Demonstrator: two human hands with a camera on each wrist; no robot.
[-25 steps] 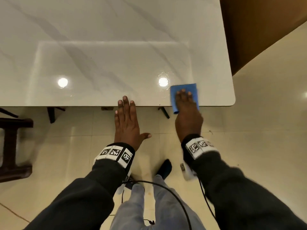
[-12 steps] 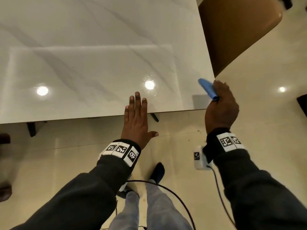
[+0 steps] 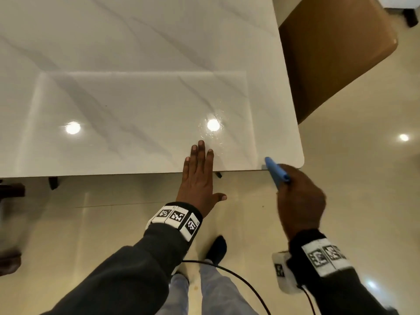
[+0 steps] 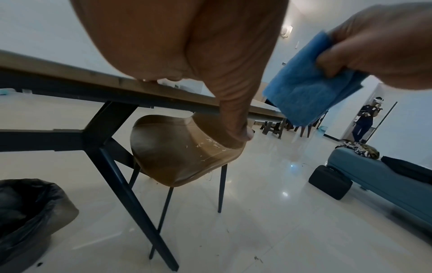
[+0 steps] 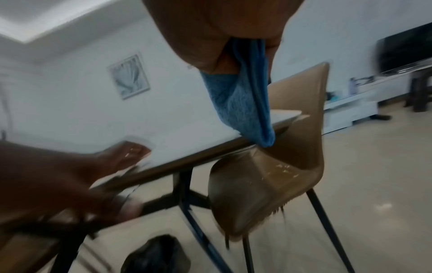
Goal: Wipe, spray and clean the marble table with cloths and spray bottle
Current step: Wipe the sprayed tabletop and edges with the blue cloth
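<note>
Counter (image 3: 136,53): white marble top with grey veining, glossy, two ceiling lamps mirrored in it; small wet droplets visible near the right-hand reflection, so judged sprayed and only partly wiped.
Left hand (image 3: 198,178): laid flat, fingers straight and close together on the near edge of the counter, thumb hanging off below the rim; holds nothing. Judged a bracing post for the body while the other arm works.
Right hand (image 3: 300,198): fingers and thumb curled round the blue cloth (image 3: 276,171), off the surface, just beside the near right corner of the counter.
Blue cloth, detail: folded into a thick pad, pinched at one end, free end hanging downward in the right wrist view (image 5: 243,103); not touching the marble. Fold judged kept so a flat face can be pressed down again.
Spray bottle: not seen in any view; location cannot be told.
Brown chair (image 3: 336,55): tucked at the right end of the counter, pale crumbs on its seat in the left wrist view (image 4: 187,147).
Black bin bag (image 4: 28,212): on the floor under the counter, near its dark legs.
Step in hand: judged between wipe strokes, cloth lifted clear at the corner.
Risk: wet patch near the left fingertips may streak if left; crumbs on the seat lie outside the task.
</note>
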